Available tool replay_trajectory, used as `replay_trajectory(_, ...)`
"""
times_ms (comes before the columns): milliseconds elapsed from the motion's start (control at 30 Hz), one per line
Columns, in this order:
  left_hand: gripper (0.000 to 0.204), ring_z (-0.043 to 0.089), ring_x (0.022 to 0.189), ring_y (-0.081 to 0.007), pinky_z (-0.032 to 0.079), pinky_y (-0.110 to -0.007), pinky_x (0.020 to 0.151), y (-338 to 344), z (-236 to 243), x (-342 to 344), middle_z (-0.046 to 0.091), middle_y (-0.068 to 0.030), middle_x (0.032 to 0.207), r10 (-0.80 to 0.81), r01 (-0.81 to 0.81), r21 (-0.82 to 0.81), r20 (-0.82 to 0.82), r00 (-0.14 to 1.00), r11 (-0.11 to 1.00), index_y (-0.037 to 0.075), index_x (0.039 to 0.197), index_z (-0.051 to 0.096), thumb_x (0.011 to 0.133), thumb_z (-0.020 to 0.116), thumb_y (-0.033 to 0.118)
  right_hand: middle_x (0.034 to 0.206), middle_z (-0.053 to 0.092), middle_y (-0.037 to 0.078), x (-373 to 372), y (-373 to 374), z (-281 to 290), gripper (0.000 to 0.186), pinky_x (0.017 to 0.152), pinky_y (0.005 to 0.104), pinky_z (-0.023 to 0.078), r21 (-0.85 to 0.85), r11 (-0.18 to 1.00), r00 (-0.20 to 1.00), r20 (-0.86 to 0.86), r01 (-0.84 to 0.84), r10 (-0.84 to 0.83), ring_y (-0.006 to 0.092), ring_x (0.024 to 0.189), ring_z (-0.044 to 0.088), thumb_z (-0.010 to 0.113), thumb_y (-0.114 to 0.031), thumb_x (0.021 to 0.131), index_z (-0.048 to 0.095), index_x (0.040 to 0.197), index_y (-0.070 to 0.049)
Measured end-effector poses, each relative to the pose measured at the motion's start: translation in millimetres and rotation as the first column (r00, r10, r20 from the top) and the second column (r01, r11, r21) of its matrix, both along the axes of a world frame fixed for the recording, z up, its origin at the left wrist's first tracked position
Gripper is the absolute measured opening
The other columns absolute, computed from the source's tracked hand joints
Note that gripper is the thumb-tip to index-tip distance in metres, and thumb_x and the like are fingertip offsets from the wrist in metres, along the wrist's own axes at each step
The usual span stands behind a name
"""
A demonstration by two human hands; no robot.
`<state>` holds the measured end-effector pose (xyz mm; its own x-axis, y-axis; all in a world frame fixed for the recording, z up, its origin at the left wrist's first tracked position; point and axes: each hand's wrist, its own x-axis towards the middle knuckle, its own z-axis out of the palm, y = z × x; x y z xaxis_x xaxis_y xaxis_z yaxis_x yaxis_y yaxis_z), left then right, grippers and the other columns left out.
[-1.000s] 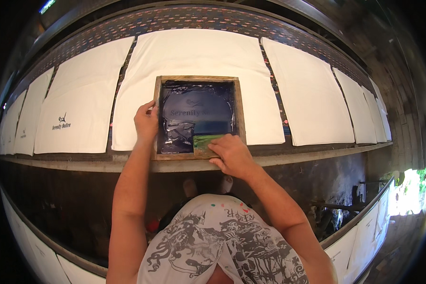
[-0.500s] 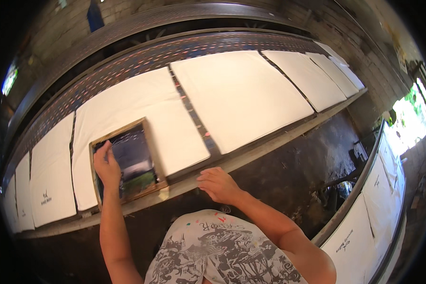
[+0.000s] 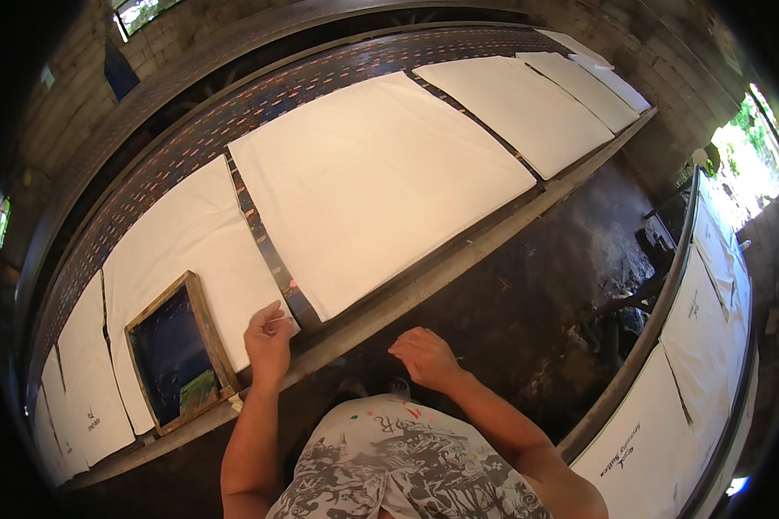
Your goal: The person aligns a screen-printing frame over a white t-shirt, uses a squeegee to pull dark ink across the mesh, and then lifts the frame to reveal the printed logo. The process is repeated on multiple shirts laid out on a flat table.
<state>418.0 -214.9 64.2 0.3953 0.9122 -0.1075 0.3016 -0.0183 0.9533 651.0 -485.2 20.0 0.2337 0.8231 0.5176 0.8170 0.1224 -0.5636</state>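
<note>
My left hand (image 3: 269, 344) is over the near right corner of a white cloth panel (image 3: 195, 229), its fingers loosely bent and nothing visible in them. Whether the fingertips touch the cloth cannot be made out. To its left a wooden-framed printing screen (image 3: 201, 324) lies on the same panel, dark inside with a greenish patch at its near end. My right hand (image 3: 426, 356) hangs in front of the table edge, fingers slightly curled, holding nothing I can see. A larger blank white panel (image 3: 372, 186) lies beyond both hands.
More white panels (image 3: 528, 112) continue to the right along the long table; those at left (image 3: 86, 381) bear small dark prints. A wooden rail (image 3: 459, 251) edges the table. At right, a second curved table (image 3: 666, 415) holds printed panels. Dark floor (image 3: 528, 294) lies between.
My left hand has left the screen and moved right to the panel's corner. The view has shifted right, so the screen and panels sit further left. My right hand stays before the table.
</note>
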Motion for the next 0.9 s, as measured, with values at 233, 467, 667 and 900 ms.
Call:
replay_trajectory(233, 0.084, 0.073, 0.128, -0.0321, 0.061, -0.045, 0.11, -6, -2, 36, 0.06, -0.0271, 0.164, 0.149, 0.115, -0.689, 0.312, 0.938, 0.716, -0.013, 0.175, 0.031, 0.108, 0.076, 0.01, 0.098, 0.077, 0.007, 19, 11, 21, 0.01, 0.08, 0.0438, 0.06, -0.066, 0.998, 1.0, 0.012, 0.01, -0.009, 0.0301, 0.092, 0.072, 0.088, -0.006, 0.089, 0.081, 0.095, -0.009)
replay_trajectory(467, 0.059, 0.083, 0.102, -0.0255, 0.069, -0.038, 0.086, -4, -19, 73, 0.08, -0.0102, 0.118, -0.013, 0.198, -0.638, 0.282, 0.959, 0.744, -0.002, 0.164, 0.052, 0.11, 0.073, 0.009, 0.088, 0.074, 0.008, 96, 26, 52, 0.013, 0.075, 0.0446, 0.06, -0.14, 0.99, 0.976, 0.219, 0.017, 0.015, 0.0312, 0.084, 0.07, 0.09, -0.003, 0.085, 0.079, 0.091, -0.008)
replay_trajectory(667, 0.054, 0.084, 0.086, -0.0241, 0.071, -0.033, 0.072, -9, -27, 74, 0.078, -0.0065, 0.101, 0.051, 0.084, -0.58, 0.213, 0.976, 0.81, -0.005, 0.159, 0.056, 0.108, 0.072, -0.001, 0.097, 0.075, 0.008, 209, 54, 68, 0.015, 0.082, 0.0461, 0.061, -0.157, 0.978, 0.919, 0.388, 0.14, -0.07, 0.0322, 0.094, 0.072, 0.088, -0.004, 0.085, 0.08, 0.095, -0.01)
replay_trajectory(900, 0.048, 0.081, 0.078, -0.0231, 0.069, -0.032, 0.066, -13, -24, 85, 0.082, -0.0138, 0.104, 0.138, -0.095, -0.491, 0.051, 0.989, 0.866, -0.006, 0.153, 0.061, 0.107, 0.072, 0.0, 0.096, 0.07, 0.007, 299, 94, 63, 0.015, 0.083, 0.0465, 0.06, -0.332, 0.928, 0.893, 0.347, -0.167, 0.285, 0.0303, 0.097, 0.07, 0.09, -0.008, 0.084, 0.077, 0.092, -0.009)
